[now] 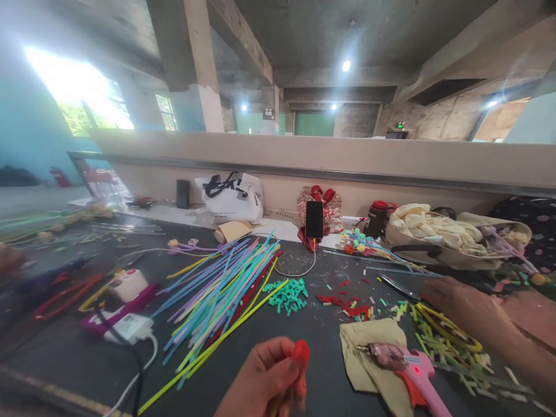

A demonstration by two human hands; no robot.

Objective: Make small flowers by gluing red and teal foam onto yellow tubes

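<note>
A phone [314, 219] stands before a patterned bag [332, 207].

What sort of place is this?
Probably a craft workshop, in a rough, unfinished-looking building. A loose bundle of what look like pipe cleaners and a pink hot glue gun lie on the dark worktop, with a bare concrete beam overhead.
</note>
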